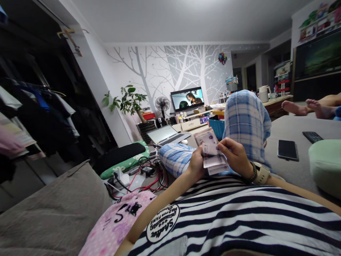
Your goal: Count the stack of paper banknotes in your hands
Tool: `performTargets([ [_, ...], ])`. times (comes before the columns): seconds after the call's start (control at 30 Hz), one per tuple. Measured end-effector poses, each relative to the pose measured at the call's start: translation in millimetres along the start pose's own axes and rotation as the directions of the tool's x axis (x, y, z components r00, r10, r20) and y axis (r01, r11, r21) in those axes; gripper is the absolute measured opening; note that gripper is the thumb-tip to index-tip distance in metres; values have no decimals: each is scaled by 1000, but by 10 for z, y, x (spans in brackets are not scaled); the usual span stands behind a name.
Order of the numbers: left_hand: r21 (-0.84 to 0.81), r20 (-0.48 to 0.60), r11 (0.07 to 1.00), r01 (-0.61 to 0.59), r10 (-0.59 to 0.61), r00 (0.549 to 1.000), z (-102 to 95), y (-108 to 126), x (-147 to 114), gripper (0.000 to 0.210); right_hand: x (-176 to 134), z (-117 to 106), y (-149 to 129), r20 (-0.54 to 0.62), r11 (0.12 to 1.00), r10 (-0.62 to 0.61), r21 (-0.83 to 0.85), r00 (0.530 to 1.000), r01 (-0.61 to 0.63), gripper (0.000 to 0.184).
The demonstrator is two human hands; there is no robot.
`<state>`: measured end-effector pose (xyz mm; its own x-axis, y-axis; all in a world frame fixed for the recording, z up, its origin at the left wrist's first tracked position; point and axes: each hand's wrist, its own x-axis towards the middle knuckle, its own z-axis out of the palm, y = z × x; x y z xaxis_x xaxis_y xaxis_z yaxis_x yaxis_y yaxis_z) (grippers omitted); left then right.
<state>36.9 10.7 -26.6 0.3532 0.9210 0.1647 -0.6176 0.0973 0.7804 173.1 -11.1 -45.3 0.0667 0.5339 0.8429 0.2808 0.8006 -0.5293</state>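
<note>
A stack of banknotes (210, 160) is held in front of my striped shirt, between my raised knees in blue checked trousers (243, 113). My left hand (196, 164) is closed around the left side of the notes, which fan out upward and downward from it. With thumb and fingers pinched, my right hand (234, 156) grips the right edge of an upper note. A figure 5 shows on some of them. How many notes there are cannot be made out. On my right wrist are a pale watch (262, 174) and a dark bracelet.
A laptop (169, 136) stands open beyond my left knee, with tangled cables (151, 174) nearer. On the grey sofa at right lie a phone (287, 150), a remote control (312, 137) and a green cushion (326, 163). Another person's bare feet (306, 107) rest beyond.
</note>
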Motion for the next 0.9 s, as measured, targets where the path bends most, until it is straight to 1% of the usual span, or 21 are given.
performTargets([
  [0.23, -3, 21, 1000, -17, 17, 1000, 13, -5, 0, 33, -6, -1, -12, 10, 1000, -6, -2, 1000, 6, 25],
  [0.37, -7, 18, 1000, 17, -17, 1000, 27, 6, -22, 34, -10, 4, -2, 12, 1000, -12, 3, 1000, 12, 26],
  [0.5, -28, -1, 997, 72, -72, 997, 50, 19, -54, 37, -21, -2, -15, 55, 999, 0, 39, 999, -2, 35],
  [0.6, -35, -11, 997, 75, -76, 997, 61, 18, -59, 39, -21, -10, -25, 80, 998, -1, 61, 997, -4, 39],
  [0.67, -33, -14, 998, 56, -57, 998, 53, 9, -46, 38, -9, -10, -9, 41, 999, 26, 45, 999, -28, 36],
  [0.8, -15, -48, 1000, 7, -8, 999, 2, -21, -10, 34, 46, 10, 94, -74, 989, 150, 10, 986, -149, 31],
  [0.9, 42, -68, 999, -27, 30, 997, -31, -37, -8, 30, 84, 28, 177, -93, 976, 217, 22, 972, -216, 31],
])
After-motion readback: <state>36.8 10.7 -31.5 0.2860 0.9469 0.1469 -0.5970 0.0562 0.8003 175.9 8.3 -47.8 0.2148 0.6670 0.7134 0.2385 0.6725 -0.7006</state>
